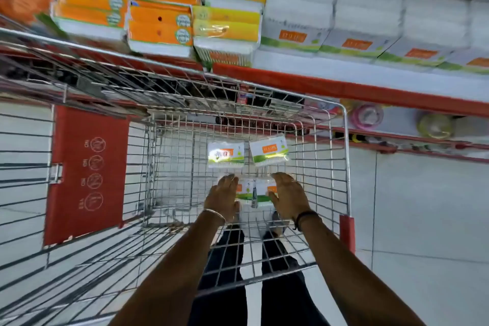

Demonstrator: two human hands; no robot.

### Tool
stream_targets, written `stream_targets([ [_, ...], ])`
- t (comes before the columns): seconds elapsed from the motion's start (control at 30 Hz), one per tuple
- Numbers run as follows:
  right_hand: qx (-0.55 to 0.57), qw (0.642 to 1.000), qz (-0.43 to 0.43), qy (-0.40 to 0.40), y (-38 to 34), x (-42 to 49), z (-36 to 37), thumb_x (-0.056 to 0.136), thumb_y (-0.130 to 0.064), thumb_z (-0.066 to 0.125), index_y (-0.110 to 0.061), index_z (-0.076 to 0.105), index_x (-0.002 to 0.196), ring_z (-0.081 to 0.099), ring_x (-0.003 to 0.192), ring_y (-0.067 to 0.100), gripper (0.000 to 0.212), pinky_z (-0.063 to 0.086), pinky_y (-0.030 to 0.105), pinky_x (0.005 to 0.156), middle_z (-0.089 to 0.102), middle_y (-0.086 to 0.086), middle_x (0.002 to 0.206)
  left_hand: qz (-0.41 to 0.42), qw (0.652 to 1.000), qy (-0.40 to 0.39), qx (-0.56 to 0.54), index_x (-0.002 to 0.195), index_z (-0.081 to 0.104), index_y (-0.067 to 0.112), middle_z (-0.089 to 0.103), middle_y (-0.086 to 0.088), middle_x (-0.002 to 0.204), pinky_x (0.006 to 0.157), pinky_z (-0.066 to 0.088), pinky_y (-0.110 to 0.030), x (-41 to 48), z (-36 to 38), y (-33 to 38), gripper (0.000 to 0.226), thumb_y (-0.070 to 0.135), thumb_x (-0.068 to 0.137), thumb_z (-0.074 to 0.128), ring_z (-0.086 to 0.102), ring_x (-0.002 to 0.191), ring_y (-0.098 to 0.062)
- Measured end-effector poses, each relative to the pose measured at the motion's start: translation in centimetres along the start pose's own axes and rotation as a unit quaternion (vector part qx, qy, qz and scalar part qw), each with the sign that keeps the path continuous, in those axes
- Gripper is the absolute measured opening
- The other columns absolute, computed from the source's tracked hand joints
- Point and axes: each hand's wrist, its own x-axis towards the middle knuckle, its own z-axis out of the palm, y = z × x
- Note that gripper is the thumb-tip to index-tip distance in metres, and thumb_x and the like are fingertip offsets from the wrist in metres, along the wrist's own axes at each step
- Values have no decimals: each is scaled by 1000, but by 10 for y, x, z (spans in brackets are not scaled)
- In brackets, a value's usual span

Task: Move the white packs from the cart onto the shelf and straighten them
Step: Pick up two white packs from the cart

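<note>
Both arms reach down into a wire shopping cart (345, 156). On its floor lie several white packs with green and orange labels. Two of them, a left one (225, 155) and a right one (268, 153), lie flat further in. Two nearer packs (258, 190) sit side by side between my hands. My left hand (223, 197) presses against their left side, and my right hand (288, 196) against their right side, so both hands squeeze the pair together. The shelf (357, 90) with a red edge holds rows of matching white packs (365, 13).
Orange and yellow packs (161, 24) are stacked on the shelf's left part. A red child-seat flap (87, 174) hangs at the cart's left. A lower shelf at right holds round pink and yellow items (367, 116). My legs show below the cart. White tiled floor lies to the right.
</note>
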Motion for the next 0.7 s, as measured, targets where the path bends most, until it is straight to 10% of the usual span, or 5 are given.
stream_targets([
  [0.2, -88, 995, -6, -51, 13, 21, 22, 84, -14, 62, -6, 20, 144, 22, 141, 30, 74, 21, 41, 118, 27, 13, 153, -42, 997, 28, 63, 140, 27, 7, 34, -13, 147, 96, 46, -42, 20, 21, -8, 83, 26, 73, 72, 41, 127, -30],
  [0.43, -96, 995, -10, -14, 14, 32, 26, 70, 4, 66, -2, 45, 122, 50, 116, 36, 56, 38, 40, 102, 54, 18, 124, -63, 988, 74, 119, 97, 59, 8, 63, -10, 98, 70, 56, -32, 33, 25, -12, 63, 18, 42, 88, 62, 82, -25],
  [0.7, -49, 998, -2, -42, 8, -1, 1, 73, -1, 66, -9, 38, 126, 54, 108, 35, 60, 47, 40, 83, 57, 15, 120, -14, 1000, -12, 14, 122, 38, 5, 58, -16, 118, 87, 50, -41, 7, -1, -2, 54, -3, 73, 61, 57, 106, -33],
])
